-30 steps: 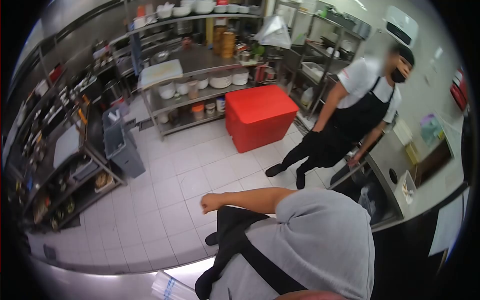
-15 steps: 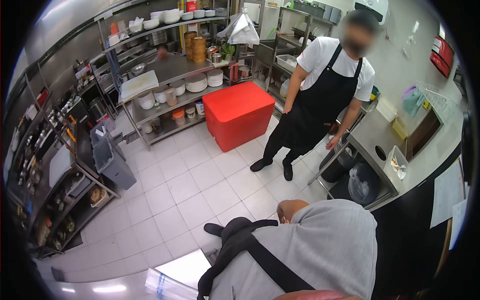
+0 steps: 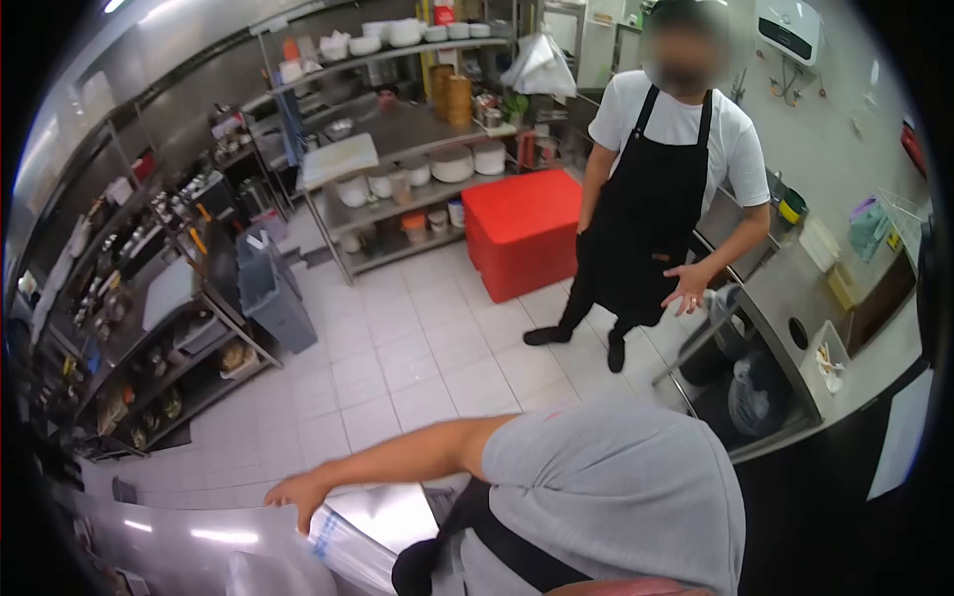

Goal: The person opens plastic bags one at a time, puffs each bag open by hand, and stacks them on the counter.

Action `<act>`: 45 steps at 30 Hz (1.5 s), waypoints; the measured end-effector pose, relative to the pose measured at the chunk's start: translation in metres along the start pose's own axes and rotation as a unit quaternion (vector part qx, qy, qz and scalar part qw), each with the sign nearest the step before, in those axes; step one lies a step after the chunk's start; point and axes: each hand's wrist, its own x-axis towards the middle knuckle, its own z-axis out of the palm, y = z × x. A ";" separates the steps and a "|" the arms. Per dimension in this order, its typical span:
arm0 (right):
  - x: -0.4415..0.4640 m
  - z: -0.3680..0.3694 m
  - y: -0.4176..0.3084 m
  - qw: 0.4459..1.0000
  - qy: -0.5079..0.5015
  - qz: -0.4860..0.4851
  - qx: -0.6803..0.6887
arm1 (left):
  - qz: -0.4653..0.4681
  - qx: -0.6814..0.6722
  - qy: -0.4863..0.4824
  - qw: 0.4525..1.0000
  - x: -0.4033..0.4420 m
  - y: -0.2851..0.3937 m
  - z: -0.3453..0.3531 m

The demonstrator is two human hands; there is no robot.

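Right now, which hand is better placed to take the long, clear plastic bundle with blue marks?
Probably the right hand: it is open, close beside the bundle; the left hand is not visible.

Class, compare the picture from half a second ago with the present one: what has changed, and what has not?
The wearer's bare right hand has swung from beside the body, leftward in the picture, to the clear plastic sheeting with blue print; no firm hold is visible. The co-worker's bare left hand has turned outward, fingers spread. The large red box stays on the white-tiled floor.
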 end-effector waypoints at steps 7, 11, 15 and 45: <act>0.079 0.064 -0.057 0.996 -0.027 -0.064 0.049 | -0.039 -0.111 0.034 0.992 0.005 -0.056 -0.087; 0.082 0.095 -0.072 0.987 -0.077 -0.051 0.129 | -0.015 -0.270 0.004 0.963 -0.006 -0.044 -0.063; 0.082 0.123 -0.040 0.978 -0.042 -0.071 0.191 | -0.052 -0.169 0.020 0.984 -0.022 -0.044 -0.052; 0.093 0.129 -0.012 0.984 -0.080 -0.142 0.072 | -0.060 0.024 -0.080 0.995 -0.048 -0.029 -0.052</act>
